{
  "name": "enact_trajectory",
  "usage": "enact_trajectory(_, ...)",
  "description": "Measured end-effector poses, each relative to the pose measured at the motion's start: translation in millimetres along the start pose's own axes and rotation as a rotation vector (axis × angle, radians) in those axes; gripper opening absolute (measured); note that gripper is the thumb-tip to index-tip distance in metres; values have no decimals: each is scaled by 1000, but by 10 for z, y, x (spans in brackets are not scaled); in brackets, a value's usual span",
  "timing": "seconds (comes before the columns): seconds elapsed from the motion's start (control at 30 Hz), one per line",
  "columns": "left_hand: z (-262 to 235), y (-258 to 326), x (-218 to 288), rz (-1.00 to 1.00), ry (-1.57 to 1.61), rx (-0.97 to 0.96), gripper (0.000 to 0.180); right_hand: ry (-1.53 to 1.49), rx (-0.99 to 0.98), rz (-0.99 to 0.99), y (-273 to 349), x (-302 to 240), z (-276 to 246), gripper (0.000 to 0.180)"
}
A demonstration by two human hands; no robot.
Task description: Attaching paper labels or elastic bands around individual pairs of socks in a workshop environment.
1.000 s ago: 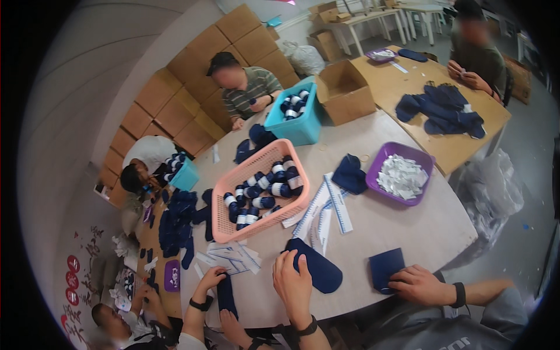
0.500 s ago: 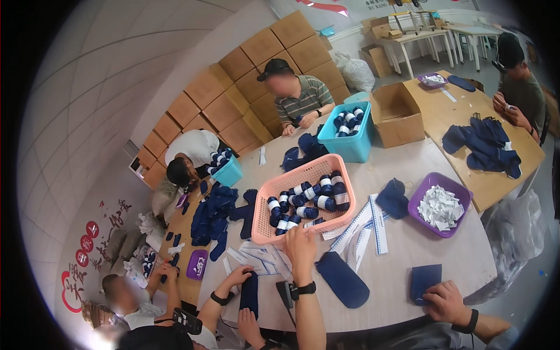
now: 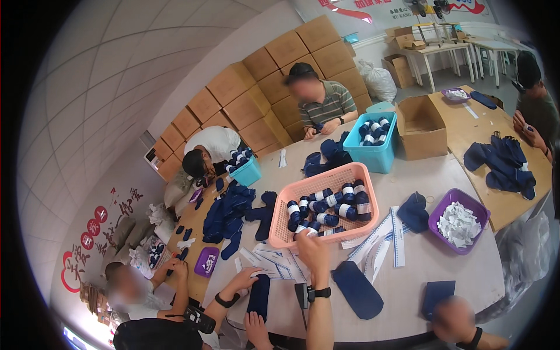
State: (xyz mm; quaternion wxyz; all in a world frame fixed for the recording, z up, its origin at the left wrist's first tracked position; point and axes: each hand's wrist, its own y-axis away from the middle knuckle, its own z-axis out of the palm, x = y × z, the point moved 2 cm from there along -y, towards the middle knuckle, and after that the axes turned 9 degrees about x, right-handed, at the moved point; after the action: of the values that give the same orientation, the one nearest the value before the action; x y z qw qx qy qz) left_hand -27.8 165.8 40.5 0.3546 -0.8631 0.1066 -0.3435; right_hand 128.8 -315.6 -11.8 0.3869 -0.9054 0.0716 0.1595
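Observation:
My left hand [image 3: 314,252] reaches over the near rim of a pink plastic basket [image 3: 274,238]. Its bent fingertips meet the navy rolled bundles [image 3: 328,220] with white paper bands; what they hold, if anything, is hidden. A flat navy sock-like piece [image 3: 357,290] lies to the right of that forearm. Farther right, my right hand [image 3: 452,319] is at the near edge of a folded navy cloth piece [image 3: 437,293]; blur covers its fingers. White paper strips with blue markings [image 3: 373,248] lie fanned out before the basket.
A purple tray [image 3: 431,224] of white slips stands at the right. Blue bins [image 3: 373,153] and a cardboard box [image 3: 421,131] stand at the back. At my left, a co-worker's hands [image 3: 248,280] press a navy piece on the table. Other people sit around.
The whole view has shifted, so the table appears farther right. My left hand has moved slightly left along the basket's rim. My right hand, sharp earlier on the cloth, is now blurred.

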Motion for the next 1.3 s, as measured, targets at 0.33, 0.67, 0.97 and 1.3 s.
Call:
enact_trajectory(0.33, 207, -772, -1547, -94, -415, -62, 33, 43, -122, 175, -45, -53, 5, 61)
enact_trajectory(0.67, 820, -1463, -1883, -28, -655, -175, 31, 110, -235, 214, -248, -97, -4, 51)
enact_trajectory(0.97, 934, -1634, -1634, -54, -598, -249, 31, 142, -220, 216, -360, 143, -1, 40)
enact_trajectory(1.3, 623, -1676, -1558, -227, -317, -73, 30, 83, -27, -87, -1029, -78, 1309, 27)
